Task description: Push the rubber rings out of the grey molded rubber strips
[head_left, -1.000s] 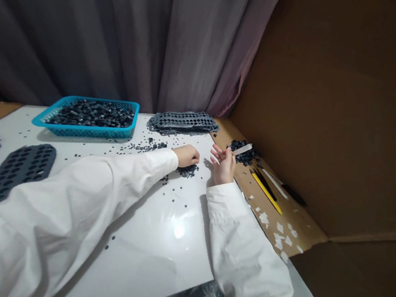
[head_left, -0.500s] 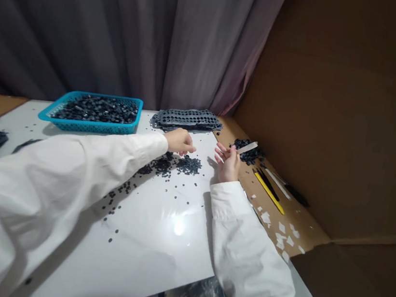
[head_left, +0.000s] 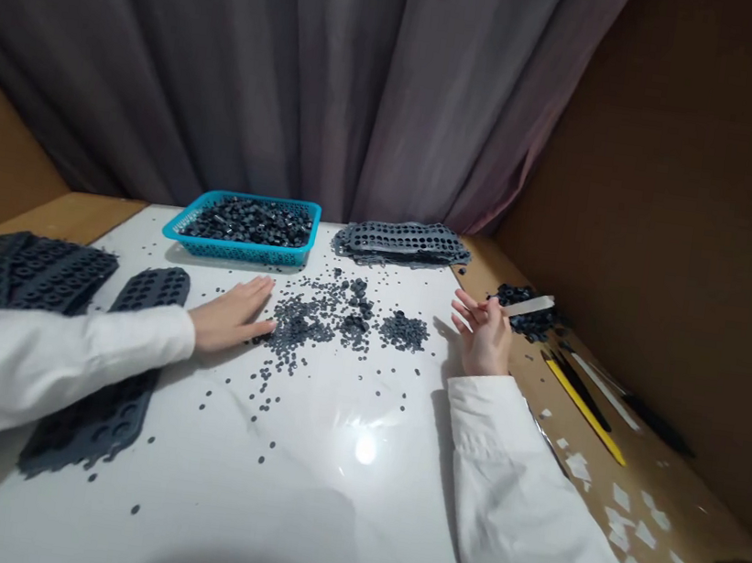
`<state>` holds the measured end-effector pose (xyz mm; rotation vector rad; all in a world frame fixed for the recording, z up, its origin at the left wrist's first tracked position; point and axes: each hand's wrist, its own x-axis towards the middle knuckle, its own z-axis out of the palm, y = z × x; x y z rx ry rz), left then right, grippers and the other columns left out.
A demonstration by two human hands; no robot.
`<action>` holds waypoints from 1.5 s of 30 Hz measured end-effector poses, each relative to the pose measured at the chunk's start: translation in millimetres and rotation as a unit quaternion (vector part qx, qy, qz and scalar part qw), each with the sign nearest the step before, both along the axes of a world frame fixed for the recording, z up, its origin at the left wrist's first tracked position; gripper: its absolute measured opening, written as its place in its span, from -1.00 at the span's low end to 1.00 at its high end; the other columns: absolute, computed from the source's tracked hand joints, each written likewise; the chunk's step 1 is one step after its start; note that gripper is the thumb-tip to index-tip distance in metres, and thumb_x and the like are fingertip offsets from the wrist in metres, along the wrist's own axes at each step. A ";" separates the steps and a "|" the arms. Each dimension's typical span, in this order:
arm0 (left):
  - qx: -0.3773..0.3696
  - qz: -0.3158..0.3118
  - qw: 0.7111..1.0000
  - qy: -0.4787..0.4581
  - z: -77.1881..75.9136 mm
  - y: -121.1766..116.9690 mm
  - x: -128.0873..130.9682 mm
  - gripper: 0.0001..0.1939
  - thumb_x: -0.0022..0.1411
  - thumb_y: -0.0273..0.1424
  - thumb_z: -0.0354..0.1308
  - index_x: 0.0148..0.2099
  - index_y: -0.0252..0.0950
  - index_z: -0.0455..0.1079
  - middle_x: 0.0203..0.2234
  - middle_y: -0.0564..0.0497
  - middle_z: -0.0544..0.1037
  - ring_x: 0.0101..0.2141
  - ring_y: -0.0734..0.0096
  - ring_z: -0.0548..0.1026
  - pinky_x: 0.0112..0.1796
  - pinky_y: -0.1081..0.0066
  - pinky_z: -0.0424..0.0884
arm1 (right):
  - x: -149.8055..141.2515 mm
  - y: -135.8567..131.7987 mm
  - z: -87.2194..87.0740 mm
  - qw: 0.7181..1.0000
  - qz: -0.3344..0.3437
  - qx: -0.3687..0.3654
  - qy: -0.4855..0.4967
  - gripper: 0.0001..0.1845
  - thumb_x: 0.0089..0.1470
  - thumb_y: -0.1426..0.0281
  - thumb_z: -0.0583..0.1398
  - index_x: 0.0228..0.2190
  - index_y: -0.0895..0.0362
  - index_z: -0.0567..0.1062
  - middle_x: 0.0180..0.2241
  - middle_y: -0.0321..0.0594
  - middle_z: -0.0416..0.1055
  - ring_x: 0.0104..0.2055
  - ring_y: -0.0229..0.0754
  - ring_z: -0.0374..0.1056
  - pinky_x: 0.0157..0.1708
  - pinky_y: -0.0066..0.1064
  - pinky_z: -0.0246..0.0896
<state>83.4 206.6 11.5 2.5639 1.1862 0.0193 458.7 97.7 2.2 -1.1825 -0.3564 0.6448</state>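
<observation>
A grey curtain [head_left: 307,69] is hanging across the top of the frame, with a brown cardboard wall [head_left: 702,223] filling the right side. The white table [head_left: 293,492] is taking up the centre and bottom. Dark perforated mats [head_left: 17,271] are lying at the left edge, one [head_left: 103,403] partly under the left sleeve [head_left: 25,365]. A blue basket [head_left: 248,228] full of small dark parts is sitting at upper centre-left, with a stack of perforated sheets [head_left: 402,241] just to its right. The right sleeve [head_left: 524,523] is running up from the lower right.

The left hand [head_left: 233,316] is lying flat, palm down, fingers spread and together with nothing clamped, its fingertips touching the left edge of the scattered small dark pieces [head_left: 336,318] in the middle of the frame. The right hand [head_left: 484,333] is resting right of centre, just right of that scatter, fingers partly fanned open while the grip is pinching a thin white strip [head_left: 531,306] that is sticking out toward the right. Behind the strip a small dark pile [head_left: 524,315] is sitting on the cardboard base. A yellow tool [head_left: 586,400] and black pens [head_left: 637,404] are lying at mid right, white paper scraps [head_left: 621,526] at lower right.
</observation>
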 end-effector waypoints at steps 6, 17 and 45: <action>0.041 0.004 0.999 0.013 -34.1 -34.7 -18.0 -0.12 0.28 0.06 -0.26 0.35 -0.59 -0.16 0.32 -0.36 -0.22 0.30 -0.06 -0.27 0.22 -0.06 -0.20 | -1.9 3.6 -4.8 1.000 0.004 -0.019 -0.012 -0.71 0.15 0.15 0.07 -0.49 0.06 0.24 -0.34 -0.24 0.55 -0.39 -0.26 0.44 -0.52 -0.50 0.29; 0.028 -0.044 0.998 -0.034 -17.5 -34.0 1.5 -0.18 0.32 0.10 -0.30 0.41 -0.31 -0.29 0.35 -0.06 -0.21 0.31 0.15 -0.16 0.25 0.22 -0.13 | 0.1 3.6 -14.2 1.000 0.009 -0.016 -0.010 -0.68 0.07 0.10 0.15 -0.47 0.07 0.25 -0.40 -0.27 0.55 -0.43 -0.31 0.45 -0.59 -0.59 0.28; 0.066 0.083 0.994 0.025 -20.4 10.6 -11.6 -0.18 0.36 0.05 -0.37 0.39 -0.50 -0.28 0.33 -0.30 -0.22 0.31 0.02 -0.21 0.22 0.05 -0.09 | -2.9 3.5 -12.6 1.000 0.027 -0.010 -0.003 -0.72 0.12 0.16 0.12 -0.48 0.07 0.26 -0.40 -0.27 0.55 -0.45 -0.32 0.45 -0.60 -0.59 0.30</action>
